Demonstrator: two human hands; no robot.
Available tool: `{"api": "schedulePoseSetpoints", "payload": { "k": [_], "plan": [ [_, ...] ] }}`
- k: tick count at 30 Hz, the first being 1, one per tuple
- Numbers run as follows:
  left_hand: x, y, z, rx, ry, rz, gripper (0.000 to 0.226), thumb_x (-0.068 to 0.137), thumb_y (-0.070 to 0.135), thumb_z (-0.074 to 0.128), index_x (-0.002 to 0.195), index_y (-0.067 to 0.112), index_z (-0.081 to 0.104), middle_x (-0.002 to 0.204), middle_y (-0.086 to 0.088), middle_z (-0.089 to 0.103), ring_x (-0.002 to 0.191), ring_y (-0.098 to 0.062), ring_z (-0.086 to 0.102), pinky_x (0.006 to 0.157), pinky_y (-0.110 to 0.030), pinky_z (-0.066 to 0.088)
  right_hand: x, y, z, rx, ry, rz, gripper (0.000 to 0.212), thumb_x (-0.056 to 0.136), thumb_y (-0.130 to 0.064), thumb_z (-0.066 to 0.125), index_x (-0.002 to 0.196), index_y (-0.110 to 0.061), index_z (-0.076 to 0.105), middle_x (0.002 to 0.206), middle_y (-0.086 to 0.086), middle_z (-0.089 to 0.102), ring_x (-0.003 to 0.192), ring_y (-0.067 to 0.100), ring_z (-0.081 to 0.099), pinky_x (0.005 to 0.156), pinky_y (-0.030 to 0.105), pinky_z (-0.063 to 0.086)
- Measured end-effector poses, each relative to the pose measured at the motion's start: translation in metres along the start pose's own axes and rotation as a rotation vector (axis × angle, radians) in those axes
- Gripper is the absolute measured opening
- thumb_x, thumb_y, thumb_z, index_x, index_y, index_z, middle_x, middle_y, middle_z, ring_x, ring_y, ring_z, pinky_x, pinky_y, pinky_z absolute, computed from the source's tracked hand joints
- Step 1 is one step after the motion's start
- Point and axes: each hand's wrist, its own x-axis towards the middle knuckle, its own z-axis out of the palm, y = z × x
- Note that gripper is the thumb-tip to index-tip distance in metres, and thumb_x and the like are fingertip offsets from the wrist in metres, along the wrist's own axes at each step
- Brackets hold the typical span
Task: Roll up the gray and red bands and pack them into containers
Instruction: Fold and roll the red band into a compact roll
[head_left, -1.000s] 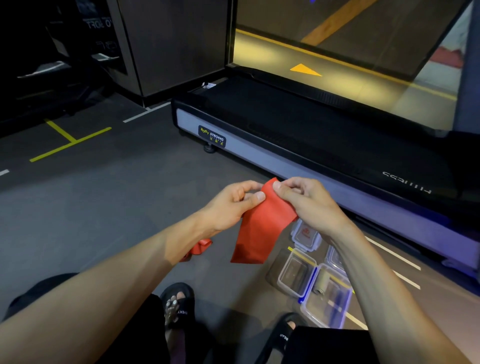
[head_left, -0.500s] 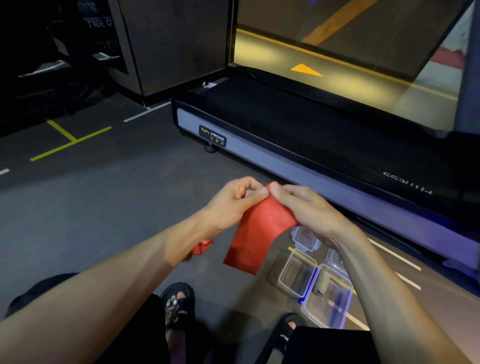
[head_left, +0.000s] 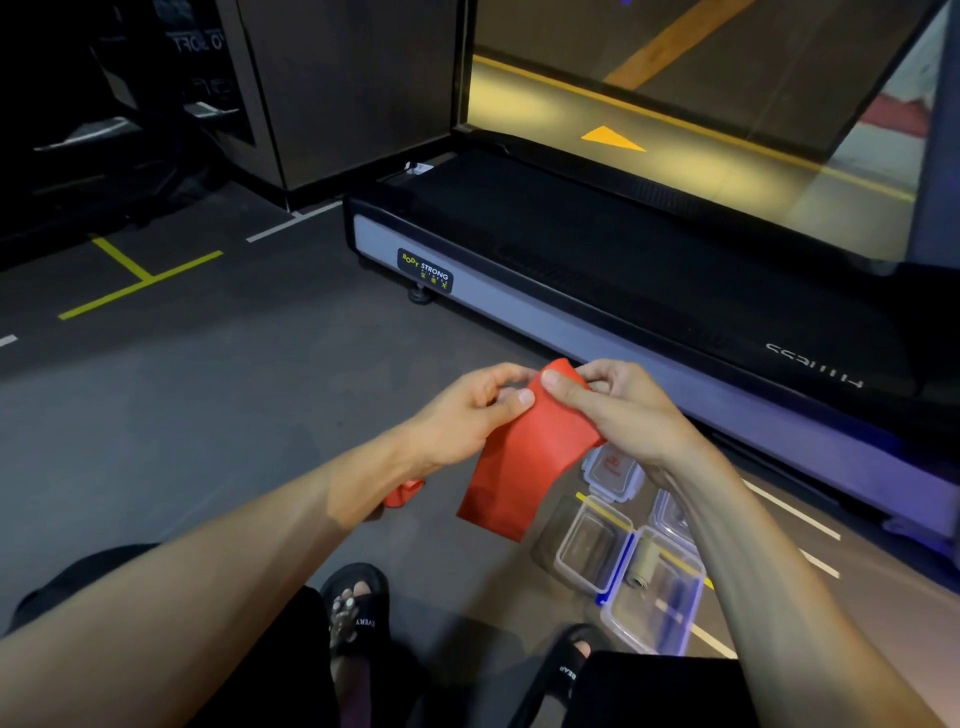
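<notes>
**Red band pinched up top, both hands on it**

Red band (head_left: 524, 457) hangs in the air over the gym floor (head_left: 218, 415), in front of the treadmill (head_left: 649, 280). Left hand (head_left: 467, 410) and right hand (head_left: 618, 410) each pinch its top edge, thumbs on the near face. Clear containers (head_left: 592, 551) sit on the floor just below, one holding a rolled gray band (head_left: 644, 564).

- The dark gray floor (head_left: 218, 415) is carrying yellow and white painted lines.
- A black treadmill (head_left: 649, 270) is standing on it — grey side rail facing the person.
- Clear plastic containers (head_left: 592, 551) are sitting clustered on the floor beside the treadmill; one (head_left: 657, 597) is holding a rolled gray band (head_left: 643, 566).
- Two feet in black sandals (head_left: 356, 608) are resting on it.
</notes>
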Motion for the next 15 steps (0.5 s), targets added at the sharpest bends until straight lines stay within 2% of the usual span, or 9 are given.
{"api": "schedulePoseSetpoints", "payload": {
  "k": [3, 5, 6, 9, 11, 13, 15],
  "plan": [
    [0.0021, 0.0003, -0.0009, -0.002, 0.022, 0.019, 0.037, 0.099, 0.026, 0.055, 0.134, 0.014, 0.056, 0.109, -0.022, 0.073, 0.098, -0.027, 0.068, 0.092, -0.042, 0.055, -0.0008, -0.0011, 0.0008, -0.032, -0.013, -0.027, 0.045, 0.091, -0.053, 0.069, 0.100, -0.009, 0.071, 0.069, -0.005, 0.070, 0.064, 0.009, 0.065, 0.064, 0.029, 0.049],
    [0.0032, -0.0004, -0.0022, -0.013, 0.011, 0.029, 0.040, 0.101, 0.023, 0.054, 0.139, 0.012, 0.053, 0.112, -0.035, 0.067, 0.098, -0.031, 0.065, 0.090, -0.040, 0.054, -0.0014, -0.0019, 0.0005, -0.079, -0.021, -0.061, 0.047, 0.095, -0.056, 0.064, 0.095, -0.009, 0.073, 0.071, 0.000, 0.068, 0.066, 0.013, 0.063, 0.067, 0.033, 0.048],
    [0.0033, -0.0003, -0.0026, -0.012, 0.005, 0.038, 0.038, 0.104, 0.020, 0.053, 0.141, 0.012, 0.052, 0.111, -0.035, 0.067, 0.098, -0.029, 0.065, 0.088, -0.036, 0.056, -0.0012, -0.0016, 0.0003, -0.102, -0.025, -0.074, 0.051, 0.096, -0.058, 0.061, 0.093, -0.009, 0.073, 0.070, 0.001, 0.067, 0.066, 0.014, 0.062, 0.068, 0.036, 0.048],
    [0.0026, 0.0027, -0.0018, 0.010, -0.020, 0.061, 0.033, 0.107, 0.014, 0.048, 0.139, 0.013, 0.055, 0.112, -0.013, 0.072, 0.100, -0.018, 0.068, 0.086, -0.028, 0.056, -0.0015, -0.0008, 0.0000, -0.156, -0.074, -0.097, 0.067, 0.095, -0.069, 0.048, 0.094, -0.007, 0.073, 0.070, 0.007, 0.064, 0.066, 0.017, 0.059, 0.072, 0.041, 0.046],
    [0.0031, 0.0035, -0.0022, 0.063, -0.009, 0.067, 0.027, 0.107, 0.018, 0.050, 0.130, 0.010, 0.061, 0.106, -0.001, 0.073, 0.095, -0.010, 0.067, 0.083, -0.024, 0.053, -0.0015, 0.0006, 0.0002, -0.149, -0.110, -0.079, 0.073, 0.096, -0.071, 0.040, 0.099, -0.006, 0.074, 0.074, 0.015, 0.065, 0.069, 0.020, 0.060, 0.076, 0.042, 0.048],
    [0.0025, 0.0054, -0.0016, 0.094, 0.029, 0.048, 0.022, 0.106, 0.021, 0.052, 0.119, 0.008, 0.064, 0.092, 0.003, 0.071, 0.082, -0.005, 0.065, 0.074, -0.021, 0.052, -0.0036, 0.0001, 0.0005, -0.091, -0.153, -0.019, 0.071, 0.101, -0.067, 0.040, 0.104, -0.005, 0.074, 0.077, 0.014, 0.065, 0.070, 0.019, 0.061, 0.075, 0.040, 0.051],
    [0.0027, 0.0038, -0.0008, 0.101, 0.054, 0.041, 0.018, 0.103, 0.023, 0.057, 0.112, 0.009, 0.064, 0.083, 0.000, 0.069, 0.075, -0.007, 0.064, 0.069, -0.022, 0.051, -0.0068, -0.0007, 0.0037, -0.062, -0.226, 0.001, 0.060, 0.098, -0.065, 0.051, 0.110, -0.013, 0.076, 0.090, 0.013, 0.074, 0.080, 0.022, 0.069, 0.080, 0.040, 0.056]
  ]
}}
